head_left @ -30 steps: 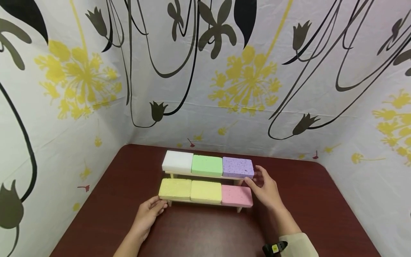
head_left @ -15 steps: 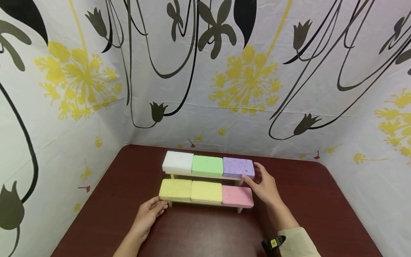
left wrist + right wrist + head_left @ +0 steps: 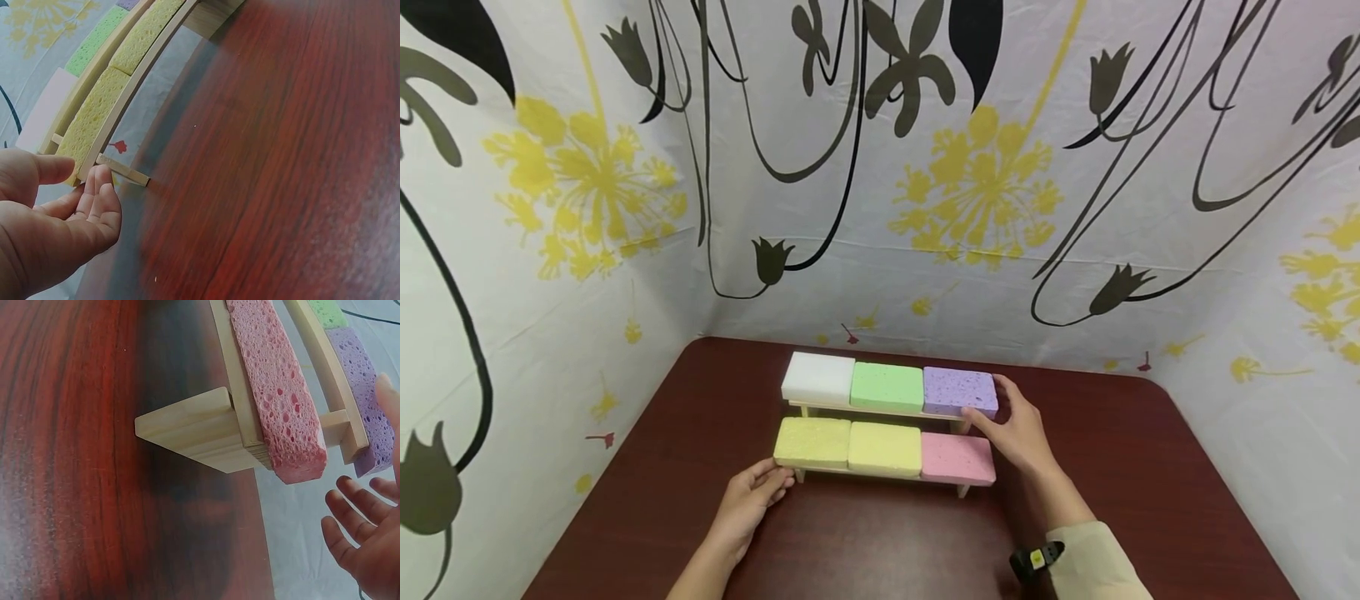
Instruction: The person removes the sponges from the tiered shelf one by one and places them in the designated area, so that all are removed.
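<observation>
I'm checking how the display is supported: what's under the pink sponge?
Under the pink sponge is a wooden shelf, with a wooden leg below its right end. The shelf surface directly beneath the sponge is covered and cannot be seen.

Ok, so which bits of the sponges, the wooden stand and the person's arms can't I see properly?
- Right wrist view: underside of the pink sponge, hidden by the wooden stand.
- Right wrist view: part of the right hand, cut off by the right edge.
- Left wrist view: most of the purple sponge, cut off by the top edge.
- Head view: any marking on the wristband's yellow square, too small.
</observation>
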### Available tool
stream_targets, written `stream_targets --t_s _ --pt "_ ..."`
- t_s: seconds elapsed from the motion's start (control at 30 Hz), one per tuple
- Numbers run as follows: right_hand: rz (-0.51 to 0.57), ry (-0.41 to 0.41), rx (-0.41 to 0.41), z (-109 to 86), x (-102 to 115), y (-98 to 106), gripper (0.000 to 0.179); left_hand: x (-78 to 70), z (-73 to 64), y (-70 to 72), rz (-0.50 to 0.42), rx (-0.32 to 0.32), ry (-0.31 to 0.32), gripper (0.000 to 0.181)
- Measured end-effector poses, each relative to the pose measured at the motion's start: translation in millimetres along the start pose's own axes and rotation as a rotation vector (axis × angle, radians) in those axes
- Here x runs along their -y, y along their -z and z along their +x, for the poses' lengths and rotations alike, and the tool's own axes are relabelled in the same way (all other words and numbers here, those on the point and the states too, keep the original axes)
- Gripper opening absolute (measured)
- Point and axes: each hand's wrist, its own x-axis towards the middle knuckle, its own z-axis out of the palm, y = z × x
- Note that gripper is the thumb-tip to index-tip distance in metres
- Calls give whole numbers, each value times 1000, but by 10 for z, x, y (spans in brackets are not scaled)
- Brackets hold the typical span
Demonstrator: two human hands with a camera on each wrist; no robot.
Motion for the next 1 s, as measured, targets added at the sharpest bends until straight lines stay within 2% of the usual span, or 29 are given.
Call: stream_targets --t_s 0.4,0.57,1.0 --pt "-6 -3 76 104 -49 21 99 -17 -13 4 14 0 3 54" --pt "5 14 76 119 -56 3 101 -13 -29 15 7 1 3 54" --pt "51 23 21 130 -51 28 91 -16 -47 24 15 -2 18 53"
